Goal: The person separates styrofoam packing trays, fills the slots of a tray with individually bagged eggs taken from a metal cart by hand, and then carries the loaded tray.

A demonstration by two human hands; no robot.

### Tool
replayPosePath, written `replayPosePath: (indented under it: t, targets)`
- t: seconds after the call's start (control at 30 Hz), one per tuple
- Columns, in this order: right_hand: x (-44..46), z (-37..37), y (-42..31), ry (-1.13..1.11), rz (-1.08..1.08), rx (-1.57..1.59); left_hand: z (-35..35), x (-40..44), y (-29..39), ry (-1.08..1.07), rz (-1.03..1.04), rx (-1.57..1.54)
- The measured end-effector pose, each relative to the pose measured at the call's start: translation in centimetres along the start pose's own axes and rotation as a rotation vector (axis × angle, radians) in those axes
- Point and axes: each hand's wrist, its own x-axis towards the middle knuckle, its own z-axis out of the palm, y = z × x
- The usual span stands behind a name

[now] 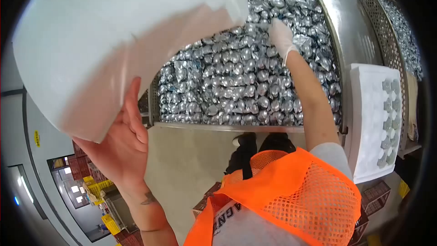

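My bare left hand (123, 139) is raised at the left, gripping the lower edge of a large white sheet (114, 36). The sheet curves over the upper left and hides part of the tray behind it, along with some of my fingers. My right hand (281, 34), in a thin white glove, reaches onto silver foil-wrapped pieces (232, 79). These round, shiny pieces lie close together in rows in a wide metal tray (218, 126). The right fingers are curled down among the foil; their tips are hidden, so I cannot see what they hold.
White moulded trays (357, 123) with greyish round items stand at the right. Behind them is a perforated metal tray (380, 23) of more foil-wrapped pieces. A smooth metal surface (348, 13) lies between the two metal trays. Yellow and dark red crates (95, 184) sit at lower left.
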Motion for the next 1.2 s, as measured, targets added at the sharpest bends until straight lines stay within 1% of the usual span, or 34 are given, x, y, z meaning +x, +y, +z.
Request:
replayPosePath:
  t: [0.07,0.1,0.17,0.2,0.27,0.3,0.4,0.43,0.47,0.5,0.53,0.57,0.6,0.63,0.67,0.7,0.73,0.77,0.8,0.87,0.93,0.97,1.03,1.07,1.1,1.17,1.2]
  targets:
    - [-2.9,-2.1,-0.4,-0.051,0.096,0.192,0.8,0.8,0.7,-0.031,-0.058,0.023]
    - [-3.0,-2.3,-3.5,-0.095,0.041,0.236,-0.5,0.2,0.5,-0.101,-0.014,0.086]
    - [-8.3,-3.7,-4.6,-0.307,0.06,0.206,-0.4,0.0,0.4,-0.098,-0.04,0.094]
    - [-8.3,1.6,-3.0,-0.323,-0.107,0.15,-0.7,-0.3,0.3,-0.095,-0.047,0.103]
    - [-12.2,2.6,-4.1,-0.386,-0.181,0.162,-1.3,-0.9,-0.1,-0.123,-0.052,0.138]
    - [-18.5,-1.8,-7.8,-0.449,-0.077,0.23,-1.7,-1.3,-0.2,-0.125,-0.054,0.136]
    - [-27.7,-2.1,-11.5,-0.552,-0.248,0.291,-3.3,-2.6,-0.3,-0.13,-0.096,0.106]
    - [-31.4,-2.2,-12.5,-0.566,-0.34,0.25,-4.2,-3.1,-0.2,-0.122,-0.119,0.07]
    - [-35.3,-2.0,-12.8,-0.561,-0.395,0.458,-5.1,-3.7,-0.2,-0.116,-0.135,0.028]
    - [-38.6,-2.7,-13.3,-0.691,-0.504,0.401,-5.8,-4.7,-0.5,-0.046,-0.162,-0.04]
    - [-42.3,-2.1,-13.4,-0.74,-0.589,0.512,-7.4,-5.6,-0.7,-0.053,-0.191,-0.032]
    - [-45.3,-2.0,-13.6,-0.847,-0.664,0.485,-9.2,-6.5,-1.0,-0.053,-0.217,-0.023]
    - [-47.8,-2.3,-14.0,-1.05,-0.609,0.445,-10.5,-7.9,-1.6,-0.01,-0.204,0.08]
    - [-49.7,-3.5,-14.0,-1.16,-0.523,0.518,-11.8,-9.5,-2.5,0.037,-0.19,0.183]
    - [-52.1,-0.9,-12.4,-1.148,-0.489,0.463,-13.8,-10.9,-3.6,0.065,-0.224,0.221]
    - [-53.8,-1.0,-11.4,-1.147,-0.325,0.463,-16.1,-12.4,-4.9,0.097,-0.261,0.261]
    - [-56.4,0.4,-9.2,-1.014,-0.157,0.357,-18.3,-14.0,-6.3,0.095,-0.282,0.318]
    - [-58.2,0.0,-8.1,-0.946,0.033,0.279,-20.4,-15.5,-7.6,0.099,-0.305,0.377]
    - [-59.9,0.6,-6.4,-0.909,0.124,0.019,-22.1,-16.7,-8.8,0.112,-0.358,0.432]
    - [-64.5,0.6,-3.6,-0.891,0.284,-0.18,-25.5,-19.0,-11.0,0.146,-0.435,0.589]
    - [-67.6,-2.8,-6.4,-0.95,0.314,-0.111,-29.4,-20.1,-12.9,0.152,-0.476,0.808]
    - [-68.4,-4.5,-8.0,-0.959,0.331,-0.074,-31.0,-20.3,-13.5,0.16,-0.532,0.821]
    - [-69.7,-6.1,-10.3,-0.965,0.142,0.165,-33.1,-20.4,-13.9,0.17,-0.648,0.847]
    - [-69.7,-7.3,-11.9,-0.918,0.037,0.262,-32.2,-20.4,-13.1,-0.013,-0.688,0.937]
    - [-68.9,-8.0,-13.4,-0.866,-0.068,0.358,-31.6,-21.2,-12.8,-0.13,-0.775,0.75]
    - [-66.9,-7.8,-15.5,-0.536,-0.529,0.197,-30.1,-23.3,-12.1,-0.351,-0.925,0.366]
    - [-65.5,-7.8,-17.5,-0.488,-0.617,0.187,-27.5,-24.1,-10.1,-0.565,-0.894,0.217]
